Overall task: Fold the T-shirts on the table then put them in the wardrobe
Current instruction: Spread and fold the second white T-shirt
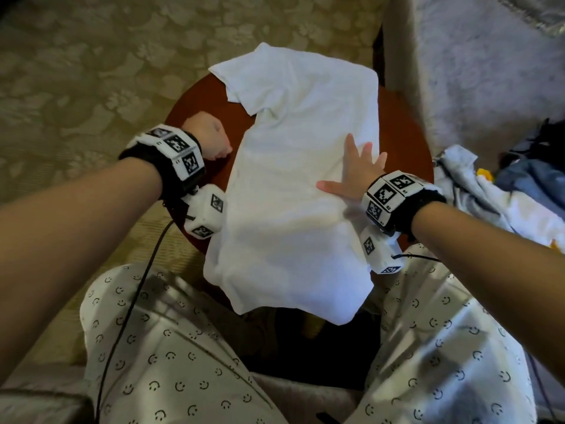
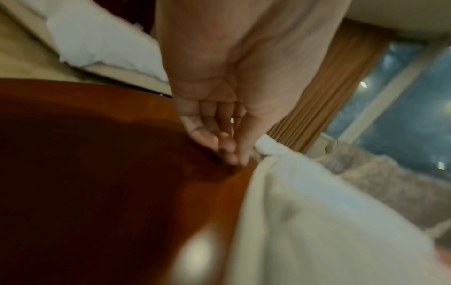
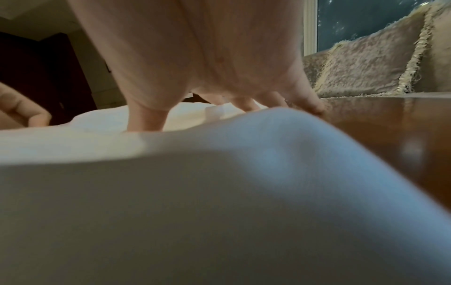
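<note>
From the head camera, a white T-shirt (image 1: 293,179) lies over a round reddish bench (image 1: 208,108), its lower end hanging off the near edge. The right hand (image 1: 354,172) lies flat on it, fingers spread. The left hand (image 1: 214,139) sits on the bench beside the shirt's left edge, fingers curled under. Other clothes (image 1: 501,191) are heaped at right.

The left wrist camera shows the left grip's fingertips (image 2: 229,146) bunched together, touching the bench beside the shirt's edge; whether they pinch cloth I cannot tell.

The right wrist camera shows spread fingers (image 3: 146,117) pressing the shirt.
</note>
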Demonstrator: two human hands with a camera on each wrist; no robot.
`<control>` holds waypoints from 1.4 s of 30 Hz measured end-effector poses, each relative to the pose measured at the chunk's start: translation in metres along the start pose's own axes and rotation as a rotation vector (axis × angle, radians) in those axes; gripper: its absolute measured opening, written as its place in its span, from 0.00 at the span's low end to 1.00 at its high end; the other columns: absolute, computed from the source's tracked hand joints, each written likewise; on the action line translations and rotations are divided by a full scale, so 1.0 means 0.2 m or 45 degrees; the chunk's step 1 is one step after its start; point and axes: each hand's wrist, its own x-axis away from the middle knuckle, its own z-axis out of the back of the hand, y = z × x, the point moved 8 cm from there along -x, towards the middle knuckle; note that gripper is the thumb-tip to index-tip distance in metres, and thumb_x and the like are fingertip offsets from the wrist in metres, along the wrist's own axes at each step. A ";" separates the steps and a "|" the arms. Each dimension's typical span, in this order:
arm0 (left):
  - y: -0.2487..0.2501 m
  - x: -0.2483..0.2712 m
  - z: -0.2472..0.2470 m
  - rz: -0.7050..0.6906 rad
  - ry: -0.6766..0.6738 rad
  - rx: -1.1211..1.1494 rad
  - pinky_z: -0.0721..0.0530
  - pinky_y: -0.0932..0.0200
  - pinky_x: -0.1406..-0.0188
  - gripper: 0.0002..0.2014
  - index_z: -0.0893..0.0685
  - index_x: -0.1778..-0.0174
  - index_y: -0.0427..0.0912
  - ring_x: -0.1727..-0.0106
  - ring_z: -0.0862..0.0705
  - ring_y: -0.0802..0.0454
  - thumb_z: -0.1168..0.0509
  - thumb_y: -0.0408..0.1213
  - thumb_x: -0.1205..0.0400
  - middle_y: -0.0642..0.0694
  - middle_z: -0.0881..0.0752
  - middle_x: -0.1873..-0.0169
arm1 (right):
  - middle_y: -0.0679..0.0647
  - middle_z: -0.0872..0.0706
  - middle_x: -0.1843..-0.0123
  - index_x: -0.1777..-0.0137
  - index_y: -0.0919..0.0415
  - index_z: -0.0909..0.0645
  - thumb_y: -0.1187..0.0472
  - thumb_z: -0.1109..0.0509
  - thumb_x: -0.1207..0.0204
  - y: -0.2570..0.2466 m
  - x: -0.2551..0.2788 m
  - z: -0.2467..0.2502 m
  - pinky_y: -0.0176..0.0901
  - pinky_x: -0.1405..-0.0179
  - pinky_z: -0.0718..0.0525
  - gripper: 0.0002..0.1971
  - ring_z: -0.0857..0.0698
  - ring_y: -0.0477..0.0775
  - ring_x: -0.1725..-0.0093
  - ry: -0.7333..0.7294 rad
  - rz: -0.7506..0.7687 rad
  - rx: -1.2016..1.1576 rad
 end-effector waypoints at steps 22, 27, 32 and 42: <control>0.26 0.19 -0.36 -0.631 -0.273 -1.018 0.29 0.43 0.28 0.40 0.37 0.20 0.45 0.24 0.32 0.38 0.36 0.62 0.24 0.39 0.36 0.22 | 0.60 0.67 0.16 0.17 0.49 0.68 0.30 0.33 0.31 -0.14 0.06 0.00 0.73 0.23 0.52 0.56 0.64 0.77 0.20 -0.185 0.185 0.204; 0.22 0.32 -0.44 -0.725 -0.207 -1.014 0.24 0.41 0.34 0.39 0.35 0.24 0.43 0.28 0.31 0.37 0.38 0.65 0.24 0.38 0.33 0.26 | 0.58 0.69 0.16 0.17 0.47 0.68 0.33 0.30 0.32 -0.08 0.15 -0.03 0.78 0.27 0.49 0.57 0.64 0.74 0.19 -0.209 0.221 0.218; 0.22 0.39 -0.48 -0.744 -0.203 -1.067 0.20 0.44 0.44 0.38 0.31 0.28 0.44 0.36 0.27 0.40 0.38 0.68 0.26 0.41 0.29 0.34 | 0.65 0.44 0.22 0.19 0.54 0.50 0.34 0.27 0.35 -0.08 0.22 -0.01 0.68 0.33 0.31 0.51 0.40 0.76 0.24 -0.204 0.295 0.286; 0.04 -0.05 -0.08 0.079 0.106 0.351 0.15 0.49 0.47 0.16 0.18 0.44 0.29 0.47 0.14 0.40 0.32 0.39 0.19 0.36 0.15 0.50 | 0.61 0.37 0.22 0.20 0.53 0.40 0.41 0.34 0.23 -0.20 -0.10 0.25 0.58 0.27 0.34 0.36 0.34 0.68 0.24 0.095 0.154 -0.244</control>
